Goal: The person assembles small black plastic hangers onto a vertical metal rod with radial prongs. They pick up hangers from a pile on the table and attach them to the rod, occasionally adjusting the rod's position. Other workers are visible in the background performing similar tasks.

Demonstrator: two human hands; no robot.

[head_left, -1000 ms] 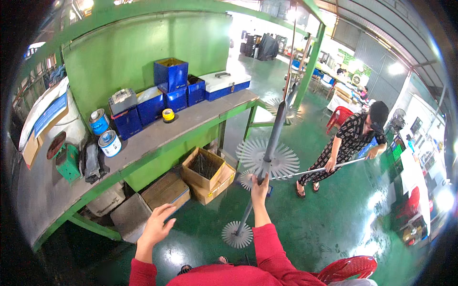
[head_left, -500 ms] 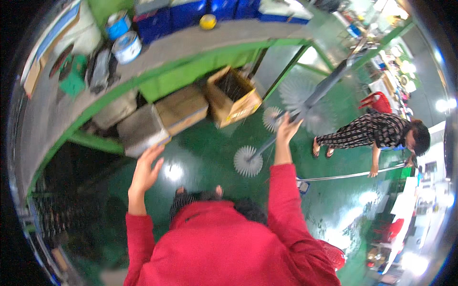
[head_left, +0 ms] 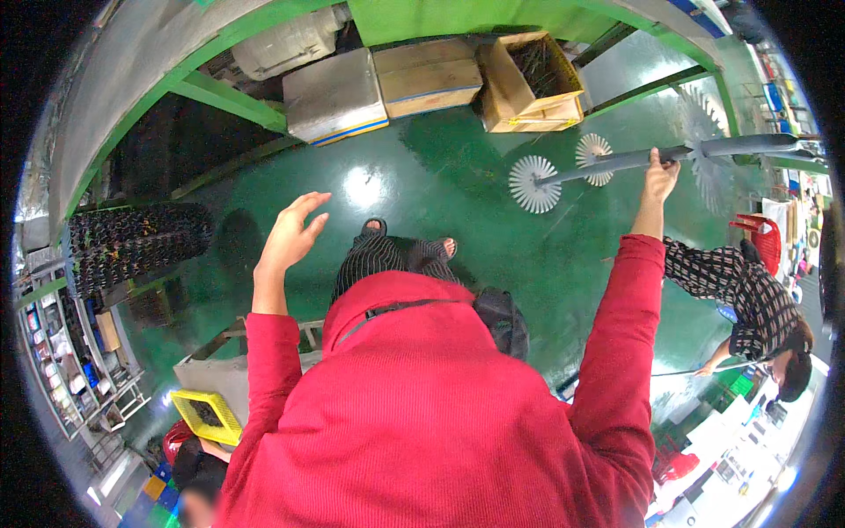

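My right hand is wrapped round a long grey shaft, held out to the right above the green floor. Pale, slotted round discs with fan-like blades are along the shaft: a small disc at the left end, another small disc beside it, and a large blurred disc to the right of the hand. The shaft's far right end runs toward the rim of the view. My left hand hangs in the air over the floor, fingers spread, holding nothing.
Carton boxes stand under the green-framed bench; one open box holds dark thin pieces. A person bends at the right near a red chair. A yellow basket and another person are lower left. A dark, studded thing stands left.
The view has swung, so the bench has shifted up and its top things have left the picture. My right hand has carried the shaft outward right, and it now lies nearly level.
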